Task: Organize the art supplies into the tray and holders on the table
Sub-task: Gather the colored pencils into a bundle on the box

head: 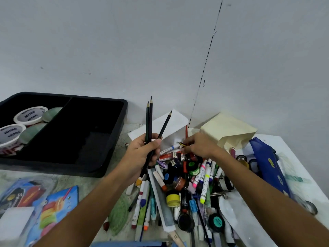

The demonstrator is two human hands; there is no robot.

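The left hand [142, 154] grips three dark pencils [150, 122] by their lower shafts, points up, just left of the pile of markers and paint pots [187, 175]; the right hand [199, 145] pinches another pencil [181, 144] at the pile's far edge. Pencils are light, stiff, slim wooden rods with brittle tips, best held mid-shaft. The black plastic tray [99, 168] lies left of the pile.

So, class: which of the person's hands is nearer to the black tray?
Left. The left hand, gripping three dark pencils upright, sits just beside the black tray's right wall. The right hand is farther right, over the pile of markers.
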